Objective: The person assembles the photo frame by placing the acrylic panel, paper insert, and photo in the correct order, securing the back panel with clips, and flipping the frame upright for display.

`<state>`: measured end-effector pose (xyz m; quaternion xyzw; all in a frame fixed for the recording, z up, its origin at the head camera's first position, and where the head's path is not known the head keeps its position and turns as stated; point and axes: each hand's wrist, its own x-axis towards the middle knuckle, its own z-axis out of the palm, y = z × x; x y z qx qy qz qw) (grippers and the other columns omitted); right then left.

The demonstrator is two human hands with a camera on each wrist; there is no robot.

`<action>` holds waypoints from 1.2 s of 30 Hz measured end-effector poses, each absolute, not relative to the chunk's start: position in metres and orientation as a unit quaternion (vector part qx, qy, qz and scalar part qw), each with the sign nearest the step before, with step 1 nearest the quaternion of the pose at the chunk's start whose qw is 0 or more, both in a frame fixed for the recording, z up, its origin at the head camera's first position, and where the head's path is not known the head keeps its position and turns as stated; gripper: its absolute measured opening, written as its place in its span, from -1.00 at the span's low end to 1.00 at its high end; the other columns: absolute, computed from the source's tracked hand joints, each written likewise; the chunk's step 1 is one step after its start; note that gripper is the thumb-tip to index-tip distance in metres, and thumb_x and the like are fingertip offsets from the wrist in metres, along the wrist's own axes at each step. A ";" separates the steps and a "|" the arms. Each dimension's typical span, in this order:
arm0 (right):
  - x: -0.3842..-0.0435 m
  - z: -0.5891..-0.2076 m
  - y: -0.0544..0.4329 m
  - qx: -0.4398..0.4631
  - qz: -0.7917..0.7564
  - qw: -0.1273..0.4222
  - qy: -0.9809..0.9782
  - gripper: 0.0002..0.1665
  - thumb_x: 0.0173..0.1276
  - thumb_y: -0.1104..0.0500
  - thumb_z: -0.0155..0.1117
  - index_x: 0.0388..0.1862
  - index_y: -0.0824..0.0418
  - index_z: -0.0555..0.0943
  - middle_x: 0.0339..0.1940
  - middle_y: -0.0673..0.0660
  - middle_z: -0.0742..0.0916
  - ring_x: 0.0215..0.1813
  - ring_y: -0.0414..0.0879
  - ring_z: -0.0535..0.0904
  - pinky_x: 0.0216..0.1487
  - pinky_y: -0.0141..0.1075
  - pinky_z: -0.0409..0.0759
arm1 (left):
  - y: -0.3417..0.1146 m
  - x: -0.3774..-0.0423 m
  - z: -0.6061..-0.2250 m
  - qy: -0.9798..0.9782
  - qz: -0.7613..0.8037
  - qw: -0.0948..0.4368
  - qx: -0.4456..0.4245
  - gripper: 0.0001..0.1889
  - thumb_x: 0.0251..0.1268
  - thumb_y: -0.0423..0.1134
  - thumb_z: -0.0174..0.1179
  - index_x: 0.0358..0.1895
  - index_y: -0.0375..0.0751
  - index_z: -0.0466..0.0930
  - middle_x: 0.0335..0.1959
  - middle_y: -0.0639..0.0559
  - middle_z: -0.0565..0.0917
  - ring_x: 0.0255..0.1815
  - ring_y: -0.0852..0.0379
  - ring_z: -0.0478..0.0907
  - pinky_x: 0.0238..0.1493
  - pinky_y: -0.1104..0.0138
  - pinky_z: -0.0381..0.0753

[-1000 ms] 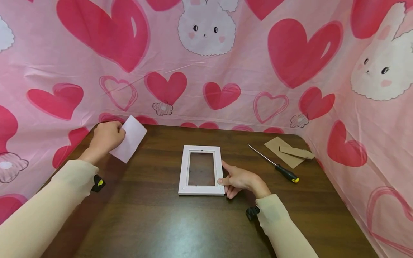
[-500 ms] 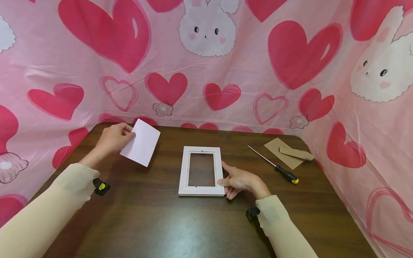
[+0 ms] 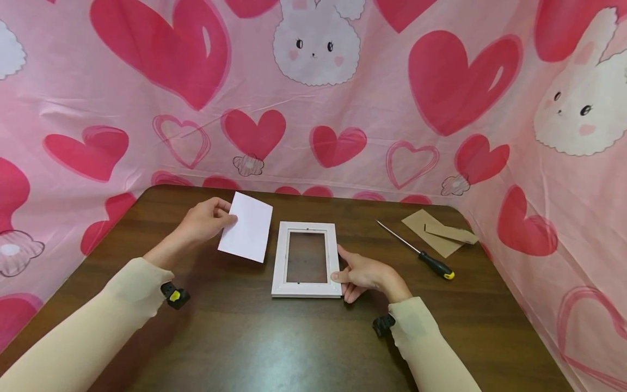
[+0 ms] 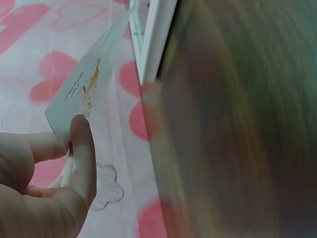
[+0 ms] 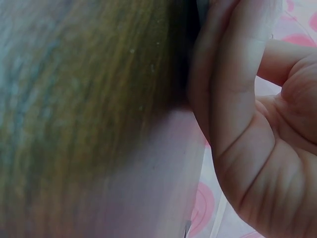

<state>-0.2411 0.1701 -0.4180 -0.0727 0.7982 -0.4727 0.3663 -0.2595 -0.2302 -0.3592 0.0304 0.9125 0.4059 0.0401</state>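
Observation:
A white paper card [image 3: 246, 228] is pinched by its left edge between the thumb and fingers of my left hand [image 3: 203, 220], raised over the table. In the left wrist view one face of the card [image 4: 91, 82] carries small dark print and an orange-brown picture; the face seen from the head is plain white. Just right of the card lies a white picture frame [image 3: 281, 261], its opening showing dark brown. My right hand [image 3: 364, 272] grips the frame's right side, thumb on top and fingers at the outer edge. The right wrist view shows mostly that hand's curled fingers [image 5: 240, 84].
To the right, a screwdriver [image 3: 436, 265] with a black and yellow handle lies on the dark wooden table [image 3: 235, 337]. Beyond it is a brown backing board [image 3: 416, 218] with a stand strip [image 3: 450, 233] across it. Pink heart-patterned cloth [image 3: 352, 98] surrounds the table's back and sides.
My left hand has carried the card rightward and slightly nearer, from the table's far left corner to beside the frame. More of its white face shows. My right hand and the frame stay put.

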 end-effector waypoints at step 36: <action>-0.240 -0.420 0.170 -0.079 -0.479 0.362 0.796 0.14 0.61 0.18 0.29 0.80 0.06 -0.29 -0.54 0.22 0.67 -0.59 -0.05 0.66 -0.46 -0.19 0.76 | -0.138 -0.254 -0.410 0.814 0.563 0.142 -0.004 -0.55 0.48 -0.29 0.34 0.29 -0.37 0.43 -0.18 -0.17 0.64 -0.13 -0.01 0.69 0.14 0.06 0.75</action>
